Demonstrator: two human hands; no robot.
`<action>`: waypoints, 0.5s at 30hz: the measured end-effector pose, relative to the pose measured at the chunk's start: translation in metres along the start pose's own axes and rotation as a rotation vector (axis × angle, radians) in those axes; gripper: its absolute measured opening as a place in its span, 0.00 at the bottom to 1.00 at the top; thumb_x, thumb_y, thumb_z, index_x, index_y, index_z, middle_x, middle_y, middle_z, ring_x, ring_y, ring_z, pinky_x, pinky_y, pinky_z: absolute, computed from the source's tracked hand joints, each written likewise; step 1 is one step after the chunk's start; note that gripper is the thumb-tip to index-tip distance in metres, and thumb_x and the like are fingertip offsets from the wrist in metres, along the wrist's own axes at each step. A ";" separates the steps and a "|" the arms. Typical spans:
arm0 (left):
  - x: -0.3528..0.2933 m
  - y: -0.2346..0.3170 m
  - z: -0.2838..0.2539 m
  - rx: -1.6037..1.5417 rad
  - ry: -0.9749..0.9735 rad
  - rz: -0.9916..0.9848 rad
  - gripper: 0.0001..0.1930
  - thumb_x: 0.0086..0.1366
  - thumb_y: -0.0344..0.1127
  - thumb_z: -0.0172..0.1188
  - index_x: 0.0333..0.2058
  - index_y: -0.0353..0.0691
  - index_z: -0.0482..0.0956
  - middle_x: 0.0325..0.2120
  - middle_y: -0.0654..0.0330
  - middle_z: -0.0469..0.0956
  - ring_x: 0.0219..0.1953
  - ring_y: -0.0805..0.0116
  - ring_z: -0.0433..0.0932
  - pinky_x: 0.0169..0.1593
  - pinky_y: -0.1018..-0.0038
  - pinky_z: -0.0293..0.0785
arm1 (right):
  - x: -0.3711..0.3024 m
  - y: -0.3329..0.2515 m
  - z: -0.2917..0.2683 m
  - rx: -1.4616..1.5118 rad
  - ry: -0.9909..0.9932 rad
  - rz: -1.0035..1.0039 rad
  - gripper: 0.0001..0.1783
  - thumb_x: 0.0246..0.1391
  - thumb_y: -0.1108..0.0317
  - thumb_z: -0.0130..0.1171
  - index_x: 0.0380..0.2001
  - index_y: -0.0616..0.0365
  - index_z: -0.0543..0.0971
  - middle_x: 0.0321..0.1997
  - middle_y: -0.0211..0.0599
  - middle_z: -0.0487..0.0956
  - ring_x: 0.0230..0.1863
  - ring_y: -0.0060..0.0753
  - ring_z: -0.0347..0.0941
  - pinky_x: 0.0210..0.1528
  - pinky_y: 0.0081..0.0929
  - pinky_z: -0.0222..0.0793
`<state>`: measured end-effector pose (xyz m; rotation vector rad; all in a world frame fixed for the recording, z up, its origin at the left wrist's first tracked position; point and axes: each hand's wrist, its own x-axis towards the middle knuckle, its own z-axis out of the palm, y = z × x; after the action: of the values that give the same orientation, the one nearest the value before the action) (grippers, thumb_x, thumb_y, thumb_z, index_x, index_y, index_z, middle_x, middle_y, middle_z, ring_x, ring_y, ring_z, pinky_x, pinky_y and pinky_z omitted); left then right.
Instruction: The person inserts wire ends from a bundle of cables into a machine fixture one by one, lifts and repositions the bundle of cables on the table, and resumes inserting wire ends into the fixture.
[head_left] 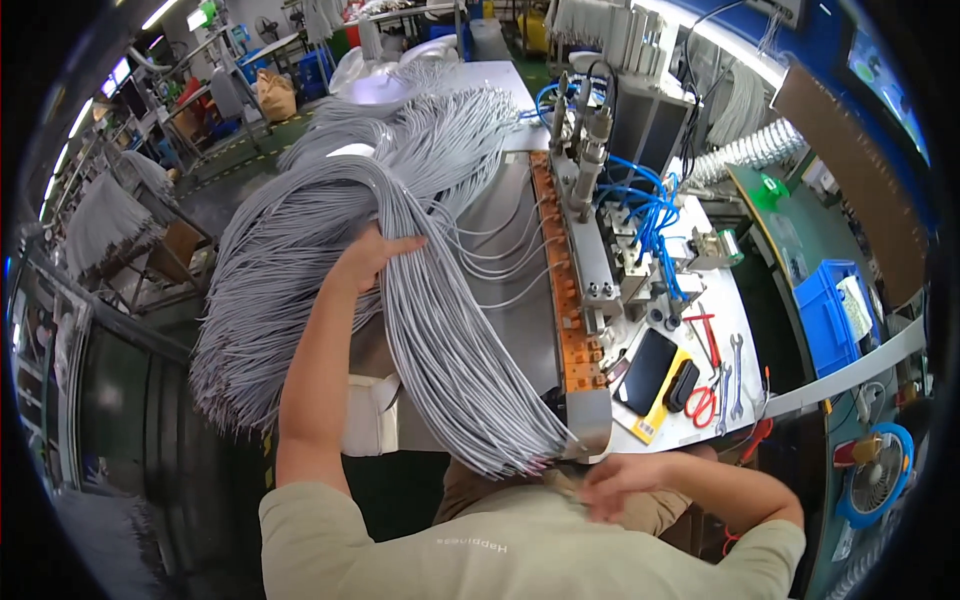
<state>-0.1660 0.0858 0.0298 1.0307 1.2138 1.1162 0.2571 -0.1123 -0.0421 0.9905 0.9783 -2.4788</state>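
A thick bundle of grey cables [440, 330] arches over the worktable, its cut ends hanging at the near edge in front of my body. My left hand [375, 255] is closed round the bundle's left side, thumb lying across the top and the other fingers hidden. Close to the cable ends, right of them, is my right hand [618, 485], its fingers smeared by motion. To the right of the bundle, several single cables run to an orange slotted rail [565, 270] along a machine with metal cylinders [590, 165].
A big heap of grey cables [270, 290] spills over the table's left edge. Right of the machine lie a phone [650, 365], red-handled scissors [702, 404] and wrenches [737, 375]. Blue air tubes [650, 220] loop there. A blue bin [828, 310] and a fan [877, 475] stand farther right.
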 end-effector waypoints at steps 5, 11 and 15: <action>0.010 0.002 -0.007 0.249 0.146 0.056 0.27 0.51 0.31 0.74 0.47 0.25 0.73 0.39 0.53 0.80 0.38 0.63 0.81 0.45 0.70 0.79 | -0.035 -0.102 0.009 -1.195 0.351 -0.811 0.11 0.61 0.60 0.57 0.36 0.57 0.77 0.27 0.40 0.80 0.25 0.41 0.78 0.29 0.35 0.73; -0.009 0.034 -0.021 0.317 -0.015 -0.011 0.21 0.52 0.29 0.71 0.44 0.27 0.75 0.36 0.54 0.80 0.32 0.64 0.80 0.42 0.70 0.80 | 0.058 -0.280 0.044 -1.515 1.031 -1.215 0.26 0.52 0.50 0.65 0.48 0.55 0.78 0.45 0.43 0.78 0.50 0.49 0.74 0.51 0.45 0.72; -0.018 0.053 -0.021 -0.010 -0.025 0.062 0.15 0.55 0.26 0.67 0.42 0.28 0.78 0.34 0.54 0.81 0.34 0.63 0.82 0.42 0.68 0.81 | 0.074 -0.234 0.065 -1.849 0.738 -0.671 0.34 0.44 0.38 0.67 0.46 0.54 0.80 0.50 0.41 0.77 0.57 0.54 0.69 0.54 0.52 0.70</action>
<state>-0.1918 0.0772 0.0831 1.0786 1.1620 1.1529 0.0572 0.0106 0.0537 0.7124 3.0530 -0.3311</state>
